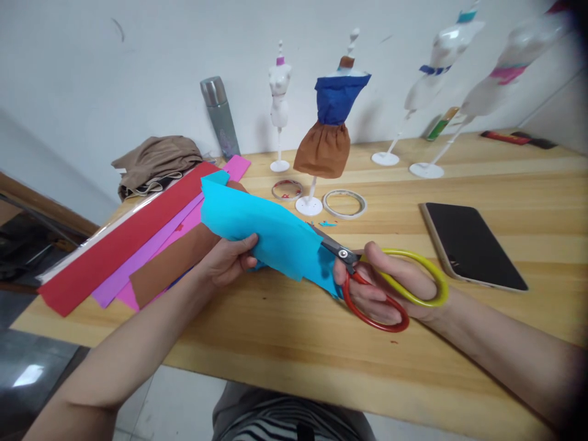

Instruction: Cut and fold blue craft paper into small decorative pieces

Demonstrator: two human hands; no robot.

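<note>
A sheet of turquoise crepe paper [271,226] is pinched in my left hand [234,260], thumb on top, above the front of the wooden table. My right hand [376,278] grips scissors [425,269] with one yellow and one red handle loop. Their dark blades lie at the sheet's right end, partly hidden by it. A small doll mannequin [324,122] in a blue paper top and brown gathered skirt stands just beyond the sheet. Near its base are two tape rolls, a white one [344,213] and a clear one [287,195].
Folded crepe paper strips, among them red [128,236] and brown [172,263], lie at the left beside brown cloth [158,160]. A flask [220,116] and other white mannequins [279,92] stand at the back. A tablet [473,242] lies on the wooden table [285,343] at right.
</note>
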